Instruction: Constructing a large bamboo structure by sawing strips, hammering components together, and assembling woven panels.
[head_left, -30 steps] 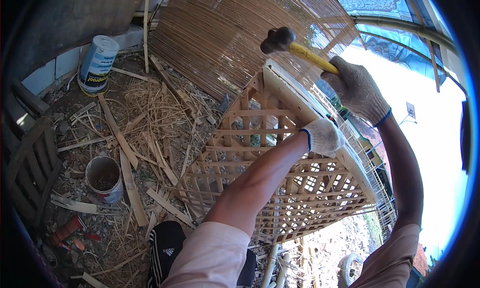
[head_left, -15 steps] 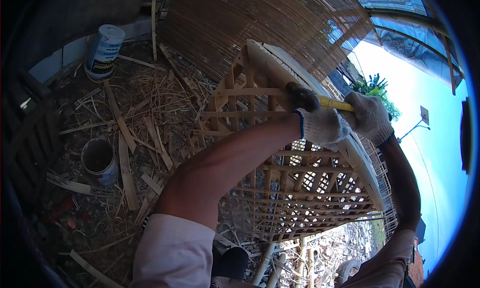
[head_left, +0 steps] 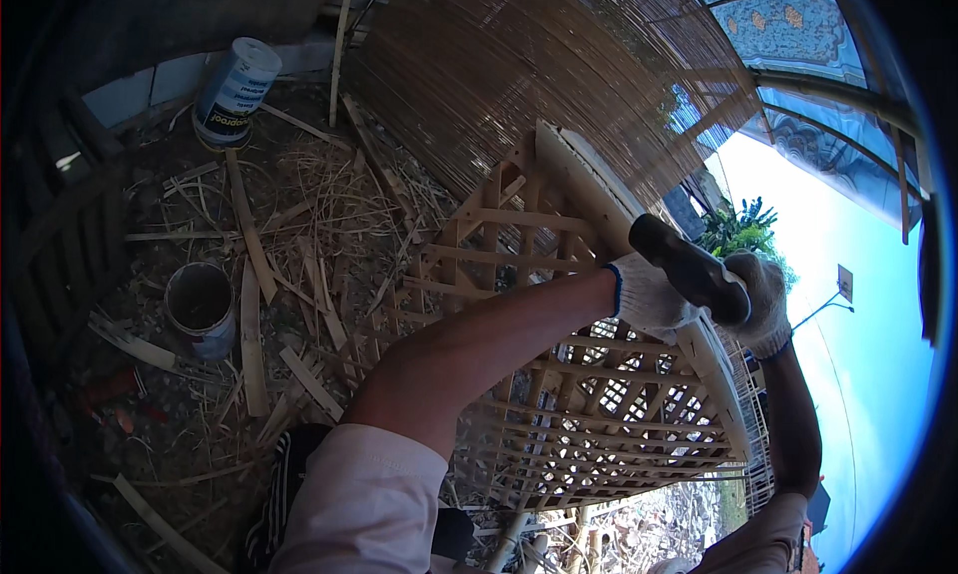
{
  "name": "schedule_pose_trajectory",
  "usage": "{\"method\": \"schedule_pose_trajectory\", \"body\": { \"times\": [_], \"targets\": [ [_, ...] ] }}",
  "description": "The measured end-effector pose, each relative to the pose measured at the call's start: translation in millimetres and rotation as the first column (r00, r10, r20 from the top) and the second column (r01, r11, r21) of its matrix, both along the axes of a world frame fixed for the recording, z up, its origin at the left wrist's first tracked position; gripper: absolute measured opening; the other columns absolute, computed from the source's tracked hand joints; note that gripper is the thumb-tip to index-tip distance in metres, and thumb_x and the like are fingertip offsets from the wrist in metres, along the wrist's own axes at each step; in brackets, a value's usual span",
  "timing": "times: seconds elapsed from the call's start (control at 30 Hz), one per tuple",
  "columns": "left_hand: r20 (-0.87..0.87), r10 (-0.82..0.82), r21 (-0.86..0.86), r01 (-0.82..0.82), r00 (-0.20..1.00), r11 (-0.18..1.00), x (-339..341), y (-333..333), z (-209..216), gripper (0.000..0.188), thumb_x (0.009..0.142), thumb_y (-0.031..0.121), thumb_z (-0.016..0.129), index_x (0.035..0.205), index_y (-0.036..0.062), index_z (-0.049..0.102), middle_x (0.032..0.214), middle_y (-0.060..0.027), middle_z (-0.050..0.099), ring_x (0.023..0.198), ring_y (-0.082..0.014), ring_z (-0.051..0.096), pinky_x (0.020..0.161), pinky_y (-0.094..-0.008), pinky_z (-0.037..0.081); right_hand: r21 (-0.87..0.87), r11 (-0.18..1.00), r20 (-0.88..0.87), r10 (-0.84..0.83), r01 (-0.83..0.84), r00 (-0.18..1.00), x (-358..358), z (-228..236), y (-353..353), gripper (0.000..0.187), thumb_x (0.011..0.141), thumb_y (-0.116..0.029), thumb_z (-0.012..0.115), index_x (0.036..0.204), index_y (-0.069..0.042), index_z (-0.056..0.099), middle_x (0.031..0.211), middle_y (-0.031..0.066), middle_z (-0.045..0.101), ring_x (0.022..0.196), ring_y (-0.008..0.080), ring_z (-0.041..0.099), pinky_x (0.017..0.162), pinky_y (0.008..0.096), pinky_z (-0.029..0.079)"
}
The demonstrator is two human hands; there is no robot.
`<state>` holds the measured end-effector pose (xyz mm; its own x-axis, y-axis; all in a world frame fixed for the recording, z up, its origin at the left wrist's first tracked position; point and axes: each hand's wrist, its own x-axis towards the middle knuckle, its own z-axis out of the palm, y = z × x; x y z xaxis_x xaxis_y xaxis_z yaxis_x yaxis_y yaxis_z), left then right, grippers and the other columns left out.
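Note:
A large bamboo lattice panel [head_left: 599, 379] stands tilted before me, with a thick pale split-bamboo rail [head_left: 589, 185] along its upper edge. My left hand [head_left: 649, 296], in a white knitted glove with a blue cuff, is closed at this rail; its fingertips are partly hidden. To its right, my gloved right hand [head_left: 766, 304] grips a hammer [head_left: 687, 267]. The dark hammer head is raised over the rail and covers part of my left hand. From this angle the handle is out of sight.
Bamboo strips [head_left: 253, 339] and shavings [head_left: 334, 200] litter the ground at left. A used bucket [head_left: 203, 309] and a blue-white paint pail [head_left: 236, 93] stand among them. Behind the panel hangs a slatted bamboo screen [head_left: 499, 65]. A red object [head_left: 115, 386] lies at lower left.
The hammer has come up off the rail toward me, its head swinging rightward and its yellow handle dropping out of sight. My left hand stays at the rail. The view has shifted slightly.

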<state>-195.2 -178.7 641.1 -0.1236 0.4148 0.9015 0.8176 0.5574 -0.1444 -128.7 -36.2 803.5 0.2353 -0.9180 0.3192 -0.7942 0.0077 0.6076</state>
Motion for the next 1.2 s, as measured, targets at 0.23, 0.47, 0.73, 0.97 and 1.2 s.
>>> {"method": "schedule_pose_trajectory", "body": {
  "times": [0.23, 0.47, 0.73, 0.97, 1.2],
  "targets": [
    [-0.256, 0.372, -0.084, -0.404, 0.892, 0.911, 24, -18, 3, 0.032, 0.089, 0.045, 0.069, 0.096, 0.0137, 0.071, 0.085, -0.0075, 0.073, 0.083, -0.0302, 0.075, 0.073, -0.0453, 0.060, -0.004, 0.930, -0.139, -0.365, 0.369, 0.920, -12, 14, -15, 0.024, 0.086, -0.024, 0.078, 0.094, -0.009, 0.061, 0.074, 0.0129, 0.067, 0.063, 0.0370, 0.068, 0.057, 0.0460, 0.052],
    [-0.242, 0.225, -0.145, -0.264, 0.944, 0.953, 24, -7, 13, 0.028, 0.087, 0.038, 0.070, 0.091, 0.0107, 0.067, 0.083, -0.0088, 0.071, 0.077, -0.0297, 0.073, 0.069, -0.0392, 0.058, 0.081, 0.900, -0.296, -0.390, 0.429, 0.872, -18, 8, -13, 0.027, 0.087, -0.029, 0.079, 0.093, -0.009, 0.062, 0.069, 0.0102, 0.063, 0.060, 0.0346, 0.067, 0.056, 0.0470, 0.052],
    [-0.313, 0.219, -0.135, -0.272, 0.924, 0.953, 17, -2, 14, 0.024, 0.091, 0.036, 0.067, 0.100, 0.0136, 0.070, 0.097, -0.0056, 0.073, 0.089, -0.0247, 0.073, 0.080, -0.0427, 0.059, 0.152, 0.975, -0.040, -0.160, 0.165, 0.986, 3, 13, -3, 0.026, 0.085, -0.024, 0.081, 0.095, -0.009, 0.062, 0.069, 0.0132, 0.065, 0.061, 0.0363, 0.068, 0.056, 0.0457, 0.052],
    [-0.115, 0.136, 0.051, -0.131, 0.984, 0.990, 21, -9, 6, 0.031, 0.083, 0.043, 0.077, 0.091, 0.0132, 0.075, 0.082, -0.0043, 0.075, 0.081, -0.0321, 0.075, 0.077, -0.0449, 0.060, 0.145, 0.986, 0.053, 0.081, -0.088, 0.995, 16, 11, -9, 0.025, 0.083, -0.020, 0.081, 0.091, -0.009, 0.060, 0.067, 0.0082, 0.063, 0.056, 0.0328, 0.066, 0.055, 0.0458, 0.051],
    [-0.039, 0.333, -0.176, -0.334, 0.942, 0.926, 25, -12, 4, 0.031, 0.096, 0.039, 0.067, 0.110, 0.0119, 0.064, 0.107, -0.0098, 0.066, 0.096, -0.0170, 0.069, 0.085, -0.0287, 0.056, 0.010, 0.912, -0.050, -0.410, 0.411, 0.911, 19, 3, -15, 0.026, 0.082, -0.021, 0.080, 0.094, -0.007, 0.061, 0.070, 0.0123, 0.066, 0.062, 0.0367, 0.068, 0.059, 0.0482, 0.053]
  ]
}}
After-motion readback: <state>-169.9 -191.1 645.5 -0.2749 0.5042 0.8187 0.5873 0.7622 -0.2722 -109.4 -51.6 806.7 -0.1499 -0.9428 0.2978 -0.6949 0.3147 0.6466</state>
